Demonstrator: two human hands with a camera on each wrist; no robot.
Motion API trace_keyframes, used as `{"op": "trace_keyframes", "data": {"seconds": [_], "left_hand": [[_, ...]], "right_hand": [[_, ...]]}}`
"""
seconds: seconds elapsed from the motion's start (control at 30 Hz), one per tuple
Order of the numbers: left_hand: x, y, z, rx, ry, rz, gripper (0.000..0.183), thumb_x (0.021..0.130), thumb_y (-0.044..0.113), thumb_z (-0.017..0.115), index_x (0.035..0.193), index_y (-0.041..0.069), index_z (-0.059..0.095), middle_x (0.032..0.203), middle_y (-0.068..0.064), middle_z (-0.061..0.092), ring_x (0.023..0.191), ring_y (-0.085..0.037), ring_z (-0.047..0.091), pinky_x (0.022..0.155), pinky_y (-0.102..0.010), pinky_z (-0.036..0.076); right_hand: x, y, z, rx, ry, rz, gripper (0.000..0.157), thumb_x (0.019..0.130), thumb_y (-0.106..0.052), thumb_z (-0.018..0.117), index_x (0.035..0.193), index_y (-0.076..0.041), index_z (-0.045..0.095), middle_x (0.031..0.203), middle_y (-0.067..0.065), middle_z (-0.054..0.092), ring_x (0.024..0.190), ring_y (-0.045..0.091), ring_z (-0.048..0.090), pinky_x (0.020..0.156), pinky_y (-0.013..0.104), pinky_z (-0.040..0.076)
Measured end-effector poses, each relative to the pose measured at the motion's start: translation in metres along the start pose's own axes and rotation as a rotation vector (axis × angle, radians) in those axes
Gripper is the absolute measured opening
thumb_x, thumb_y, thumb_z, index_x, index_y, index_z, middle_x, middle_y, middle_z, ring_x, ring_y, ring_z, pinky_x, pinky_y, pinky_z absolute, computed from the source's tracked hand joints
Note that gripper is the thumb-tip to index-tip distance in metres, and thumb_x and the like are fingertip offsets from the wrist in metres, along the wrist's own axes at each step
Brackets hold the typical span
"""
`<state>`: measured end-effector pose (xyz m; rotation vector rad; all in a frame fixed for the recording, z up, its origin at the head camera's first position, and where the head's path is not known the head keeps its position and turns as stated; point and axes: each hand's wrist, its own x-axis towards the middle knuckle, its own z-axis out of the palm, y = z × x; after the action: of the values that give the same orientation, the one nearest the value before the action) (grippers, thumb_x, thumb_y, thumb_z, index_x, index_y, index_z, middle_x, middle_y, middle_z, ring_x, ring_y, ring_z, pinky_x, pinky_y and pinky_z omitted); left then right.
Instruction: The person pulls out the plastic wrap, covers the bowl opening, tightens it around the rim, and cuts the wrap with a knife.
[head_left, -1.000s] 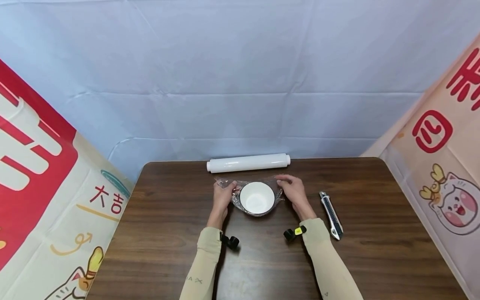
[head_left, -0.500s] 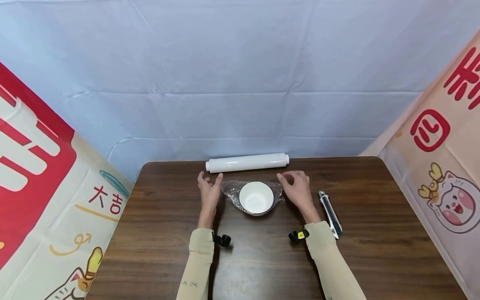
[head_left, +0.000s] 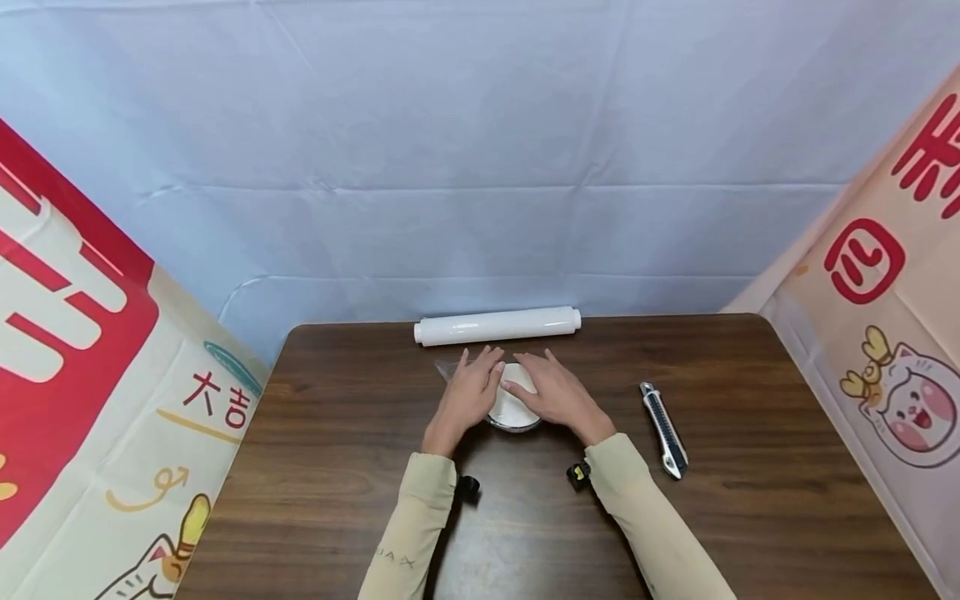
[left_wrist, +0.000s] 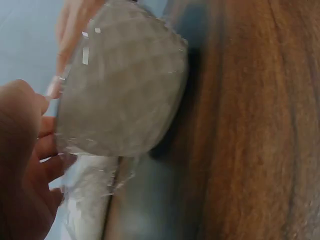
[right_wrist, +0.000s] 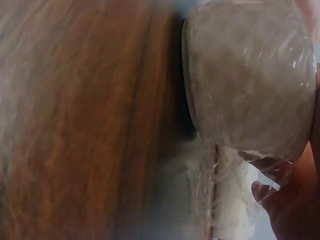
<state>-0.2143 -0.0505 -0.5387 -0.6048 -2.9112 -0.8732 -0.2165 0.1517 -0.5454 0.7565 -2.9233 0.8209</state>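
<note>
A small bowl (head_left: 513,412), white inside, stands on the table between my hands. Its outside shows a grey-beige diamond pattern in the left wrist view, with clear cling film (left_wrist: 92,182) lying over and around it. My left hand (head_left: 468,394) lies over the bowl's left rim with its fingers extended. From the other side, my right hand (head_left: 558,393) reaches across the right rim, fingers extended and thumb over the top. Both hands partly hide the bowl. A loose flap of film sticks out past the left fingers, and crumpled film hangs below the bowl's side in the right wrist view.
Along the back edge of the brown wooden table (head_left: 337,475) lies a white roll of cling film (head_left: 497,327). A utility knife (head_left: 663,431) rests to the right of my right hand. Pale cloth (head_left: 480,167) hangs behind, and printed banners (head_left: 892,333) flank the table.
My hands first held the film at the bowl's sides, then let go and moved apart. Now both have come inward over the rim. The roll and knife stay put.
</note>
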Motion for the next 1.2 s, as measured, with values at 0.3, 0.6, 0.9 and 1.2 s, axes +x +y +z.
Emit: {"op": "trace_keyframes", "data": {"seconds": [0.3, 0.6, 0.9, 1.2], "left_hand": [[0.003, -0.001, 0.007, 0.036, -0.042, -0.069, 0.048, 0.117, 0.030, 0.034, 0.138, 0.002, 0.067, 0.131, -0.014, 0.075, 0.128, -0.029, 0.069, 0.130, -0.058, 0.028], [0.004, -0.003, 0.007, -0.061, -0.082, -0.134, 0.052, 0.116, 0.037, 0.032, 0.139, 0.003, 0.065, 0.135, -0.015, 0.073, 0.131, -0.033, 0.067, 0.128, -0.058, 0.031], [0.004, -0.010, 0.004, -0.173, -0.182, -0.132, 0.052, 0.117, 0.038, 0.029, 0.148, 0.008, 0.057, 0.148, -0.014, 0.064, 0.145, -0.034, 0.055, 0.131, -0.063, 0.019], [0.006, -0.008, 0.005, -0.166, -0.156, -0.177, 0.055, 0.116, 0.041, 0.028, 0.144, 0.007, 0.062, 0.144, -0.014, 0.067, 0.144, -0.032, 0.056, 0.132, -0.058, 0.022]], "right_hand": [[-0.002, 0.001, 0.001, 0.016, -0.018, 0.078, 0.065, 0.108, -0.052, 0.054, 0.144, 0.002, 0.058, 0.134, 0.021, 0.071, 0.126, 0.036, 0.068, 0.130, 0.057, 0.029], [-0.005, -0.001, 0.001, 0.021, 0.023, 0.136, 0.059, 0.108, -0.053, 0.053, 0.138, -0.003, 0.064, 0.116, 0.016, 0.077, 0.105, 0.034, 0.076, 0.126, 0.065, 0.032], [-0.003, 0.002, 0.007, 0.072, 0.022, 0.146, 0.058, 0.108, -0.054, 0.052, 0.143, -0.008, 0.060, 0.119, 0.014, 0.076, 0.105, 0.032, 0.076, 0.130, 0.061, 0.026], [-0.003, 0.001, 0.007, 0.143, 0.022, 0.173, 0.056, 0.109, -0.053, 0.049, 0.141, -0.009, 0.063, 0.133, 0.013, 0.073, 0.126, 0.035, 0.068, 0.131, 0.060, 0.023]]}}
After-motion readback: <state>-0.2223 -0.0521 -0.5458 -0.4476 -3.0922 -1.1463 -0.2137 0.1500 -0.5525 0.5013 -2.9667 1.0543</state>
